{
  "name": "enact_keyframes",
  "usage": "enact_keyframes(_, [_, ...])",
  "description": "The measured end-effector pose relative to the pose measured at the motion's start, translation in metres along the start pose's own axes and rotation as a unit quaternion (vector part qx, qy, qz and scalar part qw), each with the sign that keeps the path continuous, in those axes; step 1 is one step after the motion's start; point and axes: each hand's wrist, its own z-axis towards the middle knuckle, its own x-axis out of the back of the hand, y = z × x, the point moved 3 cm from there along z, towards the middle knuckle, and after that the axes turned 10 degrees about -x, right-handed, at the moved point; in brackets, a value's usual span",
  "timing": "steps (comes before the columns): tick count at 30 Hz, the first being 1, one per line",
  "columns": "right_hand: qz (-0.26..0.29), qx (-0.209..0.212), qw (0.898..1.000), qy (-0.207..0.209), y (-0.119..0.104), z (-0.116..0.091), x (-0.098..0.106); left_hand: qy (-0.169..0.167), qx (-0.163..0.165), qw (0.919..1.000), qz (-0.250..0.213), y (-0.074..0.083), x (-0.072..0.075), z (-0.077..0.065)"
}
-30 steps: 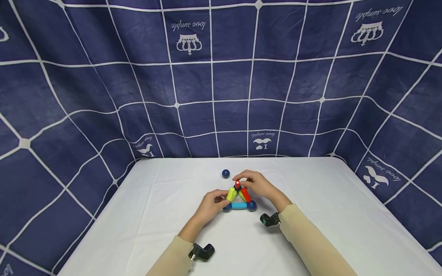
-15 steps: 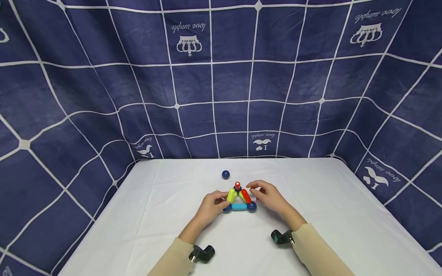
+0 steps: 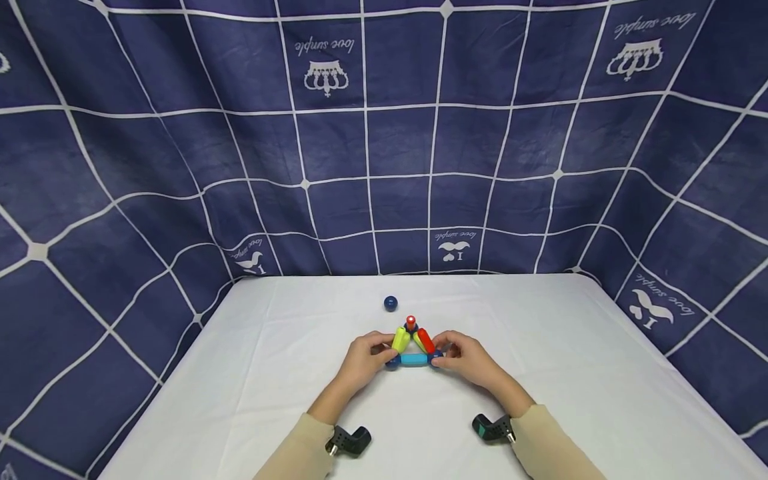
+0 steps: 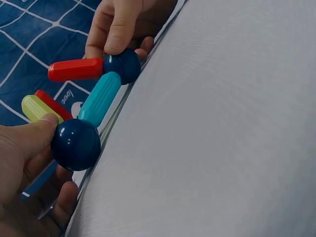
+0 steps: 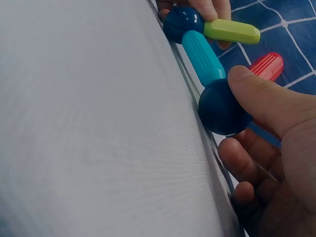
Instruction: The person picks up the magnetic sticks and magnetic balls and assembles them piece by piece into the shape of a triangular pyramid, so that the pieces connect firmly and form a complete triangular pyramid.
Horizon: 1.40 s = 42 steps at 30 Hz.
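A triangle of magnetic rods and navy balls lies on the table, with a light-blue rod (image 3: 414, 360) along its near side. My left hand (image 3: 362, 360) pinches the yellow-green rod (image 3: 400, 341) where it rises from the left ball (image 4: 76, 144). At the other near corner, my right hand (image 3: 469, 360) grips the right ball (image 5: 224, 108), thumb pressed on it. A red rod (image 3: 427, 341) slants up from that ball. Another red rod (image 3: 411, 323) stands up from the far ball, and its end faces the head camera. The fingers partly cover both near balls.
One loose navy ball (image 3: 391, 304) lies behind the triangle on the white tablecloth (image 3: 288, 353). A dark blue checked curtain (image 3: 336, 147) closes off the back and sides. Each wrist carries a small black camera (image 3: 349, 441).
My right hand has left the red rod at the far corner, come down toward me and taken hold of the right ball. My left hand has stayed in place.
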Motion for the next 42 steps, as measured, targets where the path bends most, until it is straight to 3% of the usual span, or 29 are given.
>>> enact_keyframes(6, [-0.003,-0.002,1.0,0.016,0.001,0.001,-0.004,-0.002,-0.002,1.0,0.002,-0.005,0.005,0.001])
enact_keyframes(11, [-0.008,-0.001,1.0,0.021,0.001,0.0,-0.007,0.02,0.017,0.9994,-0.022,-0.009,0.013,0.006])
enact_keyframes(14, [-0.006,0.001,1.0,0.026,0.001,0.001,-0.007,0.043,0.03,0.9981,-0.033,-0.011,0.018,0.014])
enact_keyframes(22, [-0.005,0.003,1.0,0.028,0.002,0.001,-0.006,0.093,0.049,0.9945,0.006,-0.022,0.024,0.047])
enact_keyframes(32, [0.005,-0.014,0.999,0.029,0.011,-0.002,-0.006,0.073,0.058,0.9955,0.02,-0.029,0.012,0.079])
enact_keyframes(42, [-0.001,-0.002,1.0,0.031,0.009,0.0,-0.006,0.036,0.125,0.9915,0.003,-0.035,0.007,0.093])
